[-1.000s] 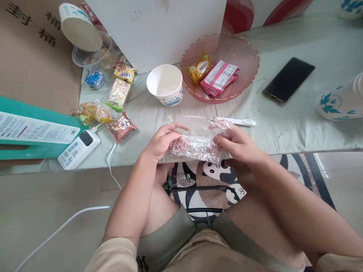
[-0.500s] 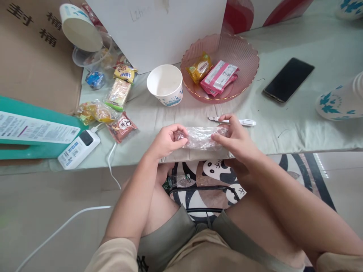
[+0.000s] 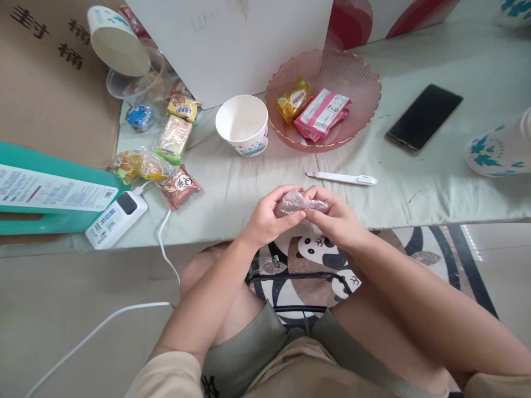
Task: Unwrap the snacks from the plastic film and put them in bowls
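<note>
Looking down from my head, I see both my hands together at the near edge of the cloth-covered surface (image 3: 232,196). My left hand (image 3: 269,220) and right hand (image 3: 337,220) have their grip closed around crinkled plastic film (image 3: 292,203), pinching it between thumbs and fingers from either side. The film is bunched into a small, shiny bundle, partly hidden by my fingers. Judging by its shape, the gathering is well along: little film spreads past my hands, though loose folds show on top, and the bundle has not been set down. I cannot tell whether anything is inside it. Just beyond my right hand lies a slim white-handled tool (image 3: 346,178), untouched. Farther back, a white paper cup (image 3: 245,131) stands upright beside a pink fluted bowl (image 3: 363,105), which holds a yellow packet (image 3: 293,101) and pink packets (image 3: 322,113). To the right of the bowl lies a dark phone (image 3: 425,117). Well off to the left are a brown snack packet (image 3: 180,187) and a white power bank (image 3: 116,220) with a cable plugged in.
</note>
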Tool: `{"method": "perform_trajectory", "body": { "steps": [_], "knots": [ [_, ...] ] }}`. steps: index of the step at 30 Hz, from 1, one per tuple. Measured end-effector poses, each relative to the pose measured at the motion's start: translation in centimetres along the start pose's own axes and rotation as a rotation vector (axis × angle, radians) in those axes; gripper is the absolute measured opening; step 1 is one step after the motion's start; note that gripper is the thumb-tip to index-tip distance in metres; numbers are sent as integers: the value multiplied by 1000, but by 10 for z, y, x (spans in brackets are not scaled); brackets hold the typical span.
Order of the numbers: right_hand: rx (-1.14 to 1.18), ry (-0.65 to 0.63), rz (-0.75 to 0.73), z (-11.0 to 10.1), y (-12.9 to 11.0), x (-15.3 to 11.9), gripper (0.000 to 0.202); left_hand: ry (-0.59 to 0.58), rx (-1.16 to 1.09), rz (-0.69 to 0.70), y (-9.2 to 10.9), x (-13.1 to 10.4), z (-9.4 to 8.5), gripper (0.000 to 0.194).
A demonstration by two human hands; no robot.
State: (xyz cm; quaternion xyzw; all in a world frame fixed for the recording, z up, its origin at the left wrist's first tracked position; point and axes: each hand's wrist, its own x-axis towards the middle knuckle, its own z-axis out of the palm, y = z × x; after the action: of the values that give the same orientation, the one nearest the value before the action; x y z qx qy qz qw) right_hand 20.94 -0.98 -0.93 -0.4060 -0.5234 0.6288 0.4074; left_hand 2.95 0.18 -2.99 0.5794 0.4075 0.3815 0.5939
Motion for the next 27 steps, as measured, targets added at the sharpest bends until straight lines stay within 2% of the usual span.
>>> {"method": "perform_trajectory", "body": {
  "steps": [3, 5, 8, 9, 10, 12, 14, 17, 20, 23, 27],
  "knots": [
    [7, 50, -49, -3, 2, 3, 16, 191, 32, 52, 0, 3, -5, 35],
    [-55, 138, -40, -7, 3, 5, 19, 415, 197, 140, 5, 6, -19, 26],
    [-160, 204, 7, -12, 4, 7, 18, 826, 418, 262, 23, 17, -45, 27],
    [-184, 201, 16, -12, 5, 7, 18, 930, 468, 296, 32, 23, -53, 27],
    [-203, 190, 21, -12, 4, 6, 18, 981, 521, 318, 42, 31, -59, 28],
    [-231, 151, 31, -11, 3, 5, 18, 946, 686, 277, 64, 51, -67, 27],
    [-250, 116, 46, -10, 2, 5, 18, 864, 912, 186, 84, 76, -70, 21],
    [-266, 78, 68, -10, 1, 6, 18, 578, 1223, -109, 101, 113, -69, 10],
    [-289, 48, 73, -10, -1, 9, 19, 326, 1284, -320, 107, 140, -69, 7],
    [-316, 24, 64, -10, -1, 9, 19, 53, 1282, -538, 111, 154, -70, 10],
    [-314, 15, 63, -12, -2, 8, 21, -71, 1225, -669, 116, 166, -68, 9]
  ]
}}
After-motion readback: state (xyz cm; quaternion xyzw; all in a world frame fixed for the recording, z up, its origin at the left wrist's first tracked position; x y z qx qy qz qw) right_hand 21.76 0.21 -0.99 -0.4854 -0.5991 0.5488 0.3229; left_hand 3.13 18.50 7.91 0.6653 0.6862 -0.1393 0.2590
